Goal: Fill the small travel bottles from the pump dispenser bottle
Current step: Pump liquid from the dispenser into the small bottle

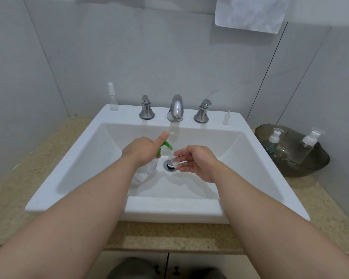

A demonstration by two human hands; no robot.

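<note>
Over the sink (pixel 85 158), left hand (pixel 141 151) grips the pump bottle (pixel 146 170), its green spout (pixel 166 146) meeting the small clear bottle (pixel 174 159) in the right hand (pixel 195 162).

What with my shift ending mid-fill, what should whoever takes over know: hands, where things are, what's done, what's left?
Left hand grips the pump dispenser bottle inside the sink, index finger raised above the green pump head.
Right hand holds a clear travel bottle at the nozzle, over the drain.
Two capped travel bottles sit in the dark bowl on the right; their fill is unclear.
A slim spray bottle stands on the sink's back-left rim.
Left: pump, cap, check the rest.
</note>
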